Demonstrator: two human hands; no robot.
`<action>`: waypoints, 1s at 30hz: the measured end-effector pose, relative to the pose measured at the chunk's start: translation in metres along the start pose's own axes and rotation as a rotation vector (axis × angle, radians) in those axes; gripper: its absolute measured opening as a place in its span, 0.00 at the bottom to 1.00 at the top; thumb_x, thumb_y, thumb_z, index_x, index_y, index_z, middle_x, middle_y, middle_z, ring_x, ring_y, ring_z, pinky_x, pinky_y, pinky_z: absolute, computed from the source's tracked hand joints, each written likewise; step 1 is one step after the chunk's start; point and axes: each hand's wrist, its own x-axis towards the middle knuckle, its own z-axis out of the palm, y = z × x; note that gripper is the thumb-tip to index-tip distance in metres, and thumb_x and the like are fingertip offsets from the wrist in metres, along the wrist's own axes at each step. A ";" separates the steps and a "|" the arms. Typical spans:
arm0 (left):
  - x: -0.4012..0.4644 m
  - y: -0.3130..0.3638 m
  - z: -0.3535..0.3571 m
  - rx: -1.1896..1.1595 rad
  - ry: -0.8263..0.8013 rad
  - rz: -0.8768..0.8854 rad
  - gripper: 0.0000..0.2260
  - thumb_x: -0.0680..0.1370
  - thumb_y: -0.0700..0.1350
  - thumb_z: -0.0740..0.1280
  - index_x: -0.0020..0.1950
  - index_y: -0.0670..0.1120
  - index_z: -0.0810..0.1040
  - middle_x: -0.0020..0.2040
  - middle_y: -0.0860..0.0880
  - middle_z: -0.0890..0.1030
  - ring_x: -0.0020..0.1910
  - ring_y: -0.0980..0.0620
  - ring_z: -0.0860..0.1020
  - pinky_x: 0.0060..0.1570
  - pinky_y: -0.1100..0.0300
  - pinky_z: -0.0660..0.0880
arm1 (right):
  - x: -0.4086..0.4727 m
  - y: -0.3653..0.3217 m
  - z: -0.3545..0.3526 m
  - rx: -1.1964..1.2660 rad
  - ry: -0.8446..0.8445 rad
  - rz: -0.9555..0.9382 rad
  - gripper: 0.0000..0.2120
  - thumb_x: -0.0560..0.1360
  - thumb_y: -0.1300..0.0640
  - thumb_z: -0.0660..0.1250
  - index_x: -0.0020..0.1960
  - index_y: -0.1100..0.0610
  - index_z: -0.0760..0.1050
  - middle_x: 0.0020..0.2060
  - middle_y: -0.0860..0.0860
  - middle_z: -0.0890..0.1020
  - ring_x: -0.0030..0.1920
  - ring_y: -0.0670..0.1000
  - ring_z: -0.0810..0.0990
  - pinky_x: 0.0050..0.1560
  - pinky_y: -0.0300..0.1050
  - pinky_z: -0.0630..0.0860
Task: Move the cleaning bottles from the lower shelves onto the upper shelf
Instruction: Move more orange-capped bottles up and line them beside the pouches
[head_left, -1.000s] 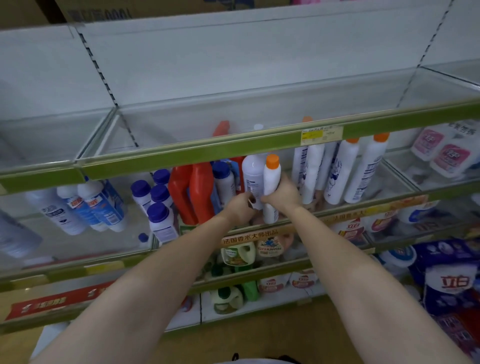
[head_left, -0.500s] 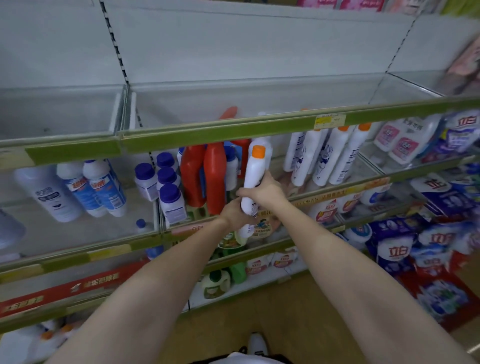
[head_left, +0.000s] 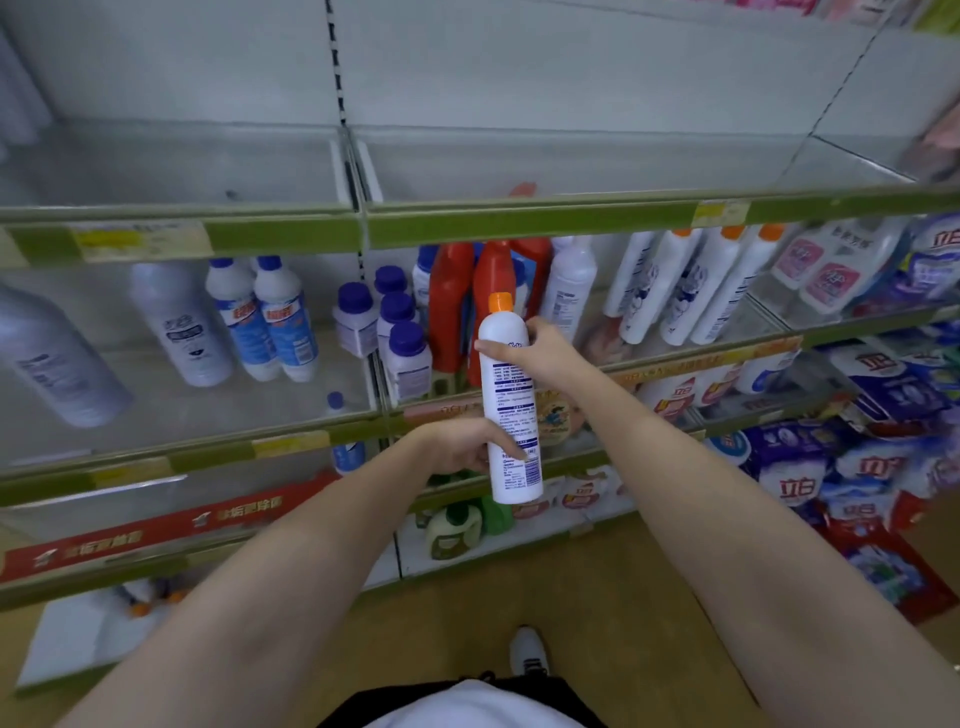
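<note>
1. The upper shelf (head_left: 571, 171) runs wide across the top, with its green front rail right above the held bottle's cap.
2. Below that rail, behind the bottle, stand the red bottles (head_left: 470, 306), upright and packed side by side on the lower shelf.
3. Right of the bottle, on that same lower shelf, a row of white bottles with orange caps (head_left: 691, 286) leans back against each other.
4. Left of the bottle there's a cluster of small jars with purple lids (head_left: 397, 338), and further left the blue-labelled bottles (head_left: 275, 322).
5. And here's the one in play: a white bottle (head_left: 511, 405) with an orange cap, upright out in front of the shelves, clear of the lower shelf and under the upper rail.
6. Right hand (head_left: 545, 353) is wrapped around the bottle's upper part just below the shoulder, thumb across the front, fingers curled behind.
7. Left hand (head_left: 462, 447) is clamped on the bottle's lower part from the left, fingers closed around it near the barcode.
</note>
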 end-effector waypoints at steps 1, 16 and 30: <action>-0.007 -0.004 -0.002 -0.016 -0.015 -0.005 0.24 0.74 0.36 0.74 0.68 0.47 0.74 0.63 0.46 0.82 0.63 0.45 0.80 0.68 0.45 0.73 | -0.003 -0.001 0.006 -0.011 0.006 0.000 0.35 0.68 0.37 0.77 0.64 0.57 0.70 0.53 0.50 0.79 0.49 0.48 0.80 0.40 0.42 0.76; -0.074 -0.083 -0.037 -0.145 0.080 0.050 0.28 0.71 0.39 0.78 0.70 0.41 0.74 0.62 0.44 0.83 0.61 0.45 0.82 0.68 0.43 0.73 | -0.023 0.000 0.082 -0.093 0.048 0.004 0.30 0.76 0.30 0.62 0.50 0.58 0.78 0.43 0.53 0.84 0.43 0.55 0.83 0.47 0.56 0.83; -0.095 -0.115 -0.034 -0.187 0.158 0.080 0.21 0.74 0.39 0.75 0.65 0.43 0.77 0.59 0.45 0.84 0.59 0.46 0.83 0.65 0.44 0.76 | -0.034 0.003 0.124 -0.102 -0.091 0.030 0.23 0.78 0.30 0.59 0.47 0.51 0.71 0.36 0.48 0.79 0.37 0.51 0.80 0.33 0.43 0.72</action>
